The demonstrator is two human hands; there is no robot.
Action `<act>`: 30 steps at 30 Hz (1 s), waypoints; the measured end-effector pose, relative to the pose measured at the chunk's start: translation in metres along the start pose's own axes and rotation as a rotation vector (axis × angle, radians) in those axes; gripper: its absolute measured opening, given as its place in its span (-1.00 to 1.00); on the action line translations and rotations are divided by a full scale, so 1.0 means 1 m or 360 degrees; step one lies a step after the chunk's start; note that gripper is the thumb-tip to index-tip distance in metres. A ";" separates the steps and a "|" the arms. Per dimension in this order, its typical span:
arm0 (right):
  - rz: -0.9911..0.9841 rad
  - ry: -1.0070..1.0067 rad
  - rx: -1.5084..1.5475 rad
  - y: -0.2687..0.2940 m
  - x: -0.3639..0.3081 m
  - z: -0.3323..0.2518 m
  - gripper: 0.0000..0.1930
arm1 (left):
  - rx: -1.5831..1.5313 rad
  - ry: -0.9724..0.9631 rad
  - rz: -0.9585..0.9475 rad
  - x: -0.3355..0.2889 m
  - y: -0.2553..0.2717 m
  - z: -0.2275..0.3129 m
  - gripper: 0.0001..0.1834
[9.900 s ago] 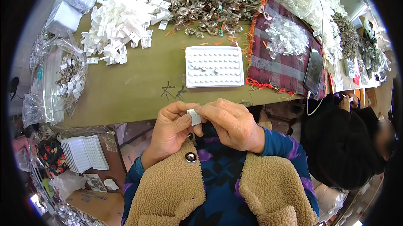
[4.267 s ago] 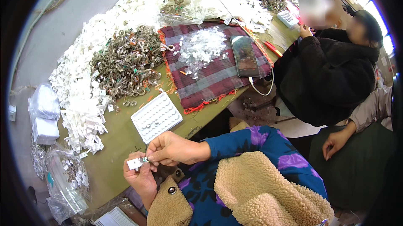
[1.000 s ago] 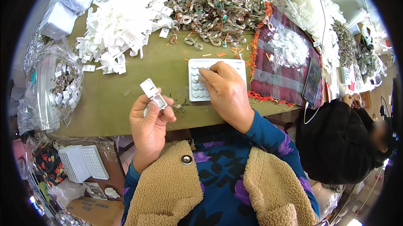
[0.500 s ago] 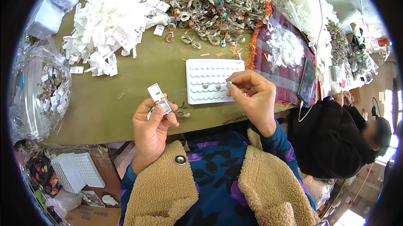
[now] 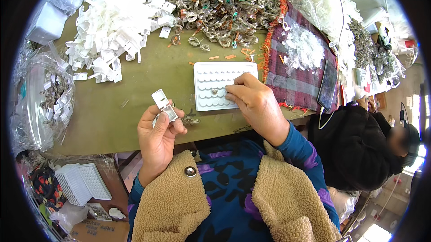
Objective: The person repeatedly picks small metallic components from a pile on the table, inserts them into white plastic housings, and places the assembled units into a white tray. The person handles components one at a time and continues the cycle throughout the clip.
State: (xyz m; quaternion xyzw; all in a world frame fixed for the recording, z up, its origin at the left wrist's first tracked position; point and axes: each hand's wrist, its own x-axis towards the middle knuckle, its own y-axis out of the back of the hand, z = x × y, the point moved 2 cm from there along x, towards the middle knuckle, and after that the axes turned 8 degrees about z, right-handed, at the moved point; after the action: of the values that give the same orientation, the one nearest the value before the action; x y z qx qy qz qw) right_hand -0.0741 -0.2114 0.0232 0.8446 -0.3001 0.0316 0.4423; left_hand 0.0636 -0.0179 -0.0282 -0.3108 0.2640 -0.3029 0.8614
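Note:
My left hand (image 5: 158, 141) grips a small white plastic case (image 5: 169, 112) with its lid (image 5: 159, 99) hinged up. A bundle of thin wire (image 5: 191, 120) shows behind those fingers. My right hand (image 5: 258, 100) reaches over a white tray (image 5: 202, 69) with rows of scalloped pockets. Its thumb and forefinger are pressed together at one of the pockets; whatever lies between the tips is hidden. Just left of these fingertips, one small round metal piece (image 5: 214, 91) sits in the tray.
White plastic cases (image 5: 107, 31) are heaped far left, beside a pile of coiled clear cables (image 5: 220, 4). Clear pieces (image 5: 303, 49) lie on a plaid cloth (image 5: 280, 78) with a phone (image 5: 327, 85). A bag (image 5: 40, 103) stands left. Another person (image 5: 354, 147) sits right.
My right hand has moved left and lower onto the tray, covering the second round metal piece that showed before. My left hand still grips the white case.

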 end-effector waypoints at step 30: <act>0.0243 0.0430 0.0515 -0.025 0.001 -0.077 -0.59 | -0.0167 0.0305 0.0012 -0.025 -0.007 0.001 -0.77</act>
State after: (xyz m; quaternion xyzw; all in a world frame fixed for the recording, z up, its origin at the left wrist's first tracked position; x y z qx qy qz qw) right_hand -0.0433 -0.1421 0.0524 0.8674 -0.2923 0.2257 0.3335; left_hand 0.0444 -0.0043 -0.0163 -0.3239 0.3619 -0.3137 0.8159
